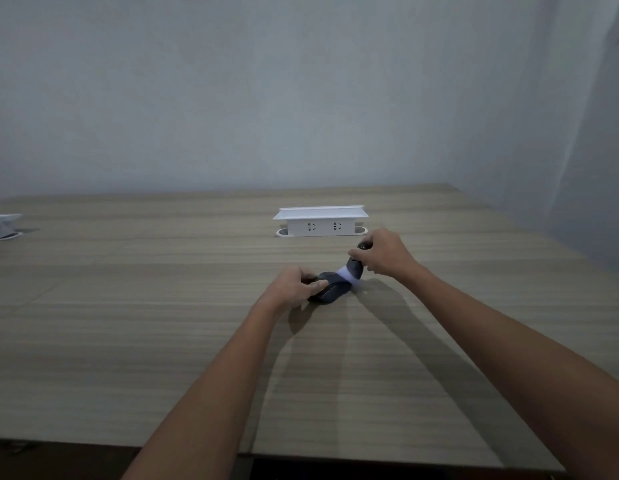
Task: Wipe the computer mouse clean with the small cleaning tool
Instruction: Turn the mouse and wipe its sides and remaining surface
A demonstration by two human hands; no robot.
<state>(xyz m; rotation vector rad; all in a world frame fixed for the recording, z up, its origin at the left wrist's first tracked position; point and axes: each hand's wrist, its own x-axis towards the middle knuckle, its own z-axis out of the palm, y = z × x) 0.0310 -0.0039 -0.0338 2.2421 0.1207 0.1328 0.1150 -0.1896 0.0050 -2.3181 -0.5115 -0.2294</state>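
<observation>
**Operator:** Report task status.

**Inspector:** Wiping appears to be in progress. The computer mouse (330, 289) lies on the table (128, 306), right of centre and roughly midway between the near edge and the far edge. The left hand (294, 287) has its fingers curled and pressed against the mouse's left side, which steadies it. The right hand (382, 252) is wrapped around the dark handle of the small cleaning tool (353, 270); the tool's pale head is touching the far right end of the mouse.

**Operator:** What is complete, and what remains?

**Inspector:** Cleanliness cannot be judged; the mouse is small and dark in this view. By contact position, only the far right end is being treated. In my judgement the top shell, the near end and the side covered by the left-hand fingers remain. That covered side will require a regrip.

**Operator:** State the clearances.

**Inspector:** A white socket box (320, 221) stands near the far edge, just beyond the right hand but apart from it. Strokes directed away from the person have limited room there. A white object (3, 225) at the far left edge is well apart. The surface toward the near edge and to the left is open. The right edge is some way off, so sideways strokes have room.
</observation>
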